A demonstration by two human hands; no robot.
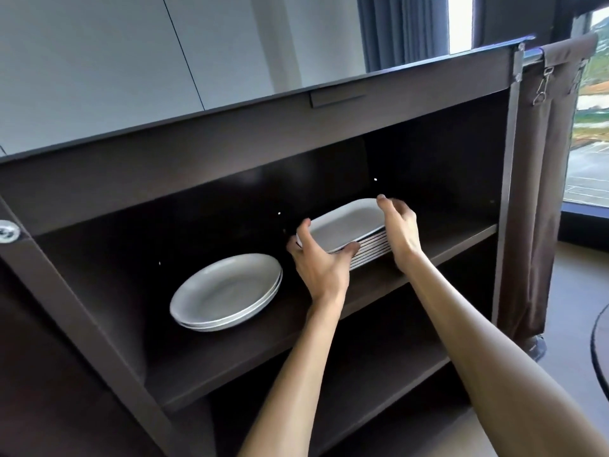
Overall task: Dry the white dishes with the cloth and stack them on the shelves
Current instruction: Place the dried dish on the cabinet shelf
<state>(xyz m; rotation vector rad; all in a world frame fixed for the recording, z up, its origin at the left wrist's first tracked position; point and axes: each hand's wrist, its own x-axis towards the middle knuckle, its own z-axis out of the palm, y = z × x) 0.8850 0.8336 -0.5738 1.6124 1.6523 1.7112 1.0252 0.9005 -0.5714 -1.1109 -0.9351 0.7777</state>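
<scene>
Both hands hold the top dish [346, 225] of a stack of rectangular dishes [370, 253] on the shelf [329, 311]: the left hand [318, 258] grips its near left corner, the right hand [400, 232] its right end. Left of that stack sits a pile of round plates [227, 291].

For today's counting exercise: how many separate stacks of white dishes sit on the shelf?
2: a stack of round plates on the left, and a stack of rectangular dishes on the right, held between both hands. Others may be hidden.

Lower stack plates [370, 255] partly hidden behind hands, btm shelf [379, 390] cut off.
</scene>
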